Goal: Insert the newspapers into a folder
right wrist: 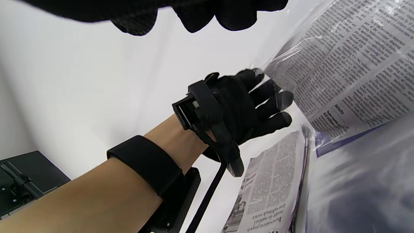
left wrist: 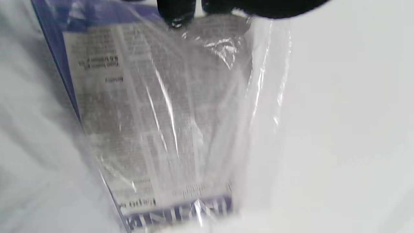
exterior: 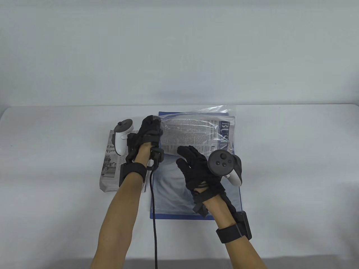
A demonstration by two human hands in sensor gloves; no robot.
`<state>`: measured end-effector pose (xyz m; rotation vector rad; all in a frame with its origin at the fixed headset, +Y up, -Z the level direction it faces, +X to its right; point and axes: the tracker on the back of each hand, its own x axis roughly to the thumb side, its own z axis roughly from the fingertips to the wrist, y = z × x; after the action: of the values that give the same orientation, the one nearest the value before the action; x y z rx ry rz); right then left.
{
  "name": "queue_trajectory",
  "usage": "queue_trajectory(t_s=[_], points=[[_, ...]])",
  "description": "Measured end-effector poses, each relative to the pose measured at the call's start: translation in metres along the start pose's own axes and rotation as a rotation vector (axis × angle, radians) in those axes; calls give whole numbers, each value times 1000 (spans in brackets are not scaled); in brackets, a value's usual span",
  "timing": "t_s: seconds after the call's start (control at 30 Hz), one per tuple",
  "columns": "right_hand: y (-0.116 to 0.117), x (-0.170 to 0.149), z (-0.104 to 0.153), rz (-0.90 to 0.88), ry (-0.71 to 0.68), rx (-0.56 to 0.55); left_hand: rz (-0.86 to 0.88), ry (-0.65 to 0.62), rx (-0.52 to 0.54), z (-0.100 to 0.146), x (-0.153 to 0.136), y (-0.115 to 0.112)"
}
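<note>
Already a folded newspaper (exterior: 196,134) shows through the folder (exterior: 168,196)'s glossy clear sleeve, masthead at three o'clock. Left hand (exterior: 150,131) pinches the sleeve's corner; right hand (exterior: 196,165) hovers, fingers spread.

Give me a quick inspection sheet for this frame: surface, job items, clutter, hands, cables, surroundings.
Surface: white table.
Job's things: blue folder lying flat, its clear cover lifted; one newspaper under that cover; second newspaper folded, left of the folder.
Clutter: nothing seen.
Hands: left hand holds the cover's left edge; right hand open, fingers spread near the newspaper, contact unclear.
Cables: black cable runs from the left wrist to the table's near edge.
Surroundings: plain white wall.
</note>
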<state>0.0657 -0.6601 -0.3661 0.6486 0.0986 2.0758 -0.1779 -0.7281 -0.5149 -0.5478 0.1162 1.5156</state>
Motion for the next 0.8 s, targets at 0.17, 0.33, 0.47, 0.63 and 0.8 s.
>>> queue_trajectory(t_s=[0.17,0.33,0.47,0.63,0.8], points=[[11,-6,-4,27,34,56,10,-53,-81,3,-17,0],[22,-19,-6,67,116,124,-69,-142,-102,48,-27,11],[38,-33,-10,118,185,192,-90,-222,-107,94,-38,18],[66,-45,-14,322,274,310,-65,-278,-120,138,-59,23],[94,-52,-16,485,317,433,-50,-388,-116,149,-80,36]])
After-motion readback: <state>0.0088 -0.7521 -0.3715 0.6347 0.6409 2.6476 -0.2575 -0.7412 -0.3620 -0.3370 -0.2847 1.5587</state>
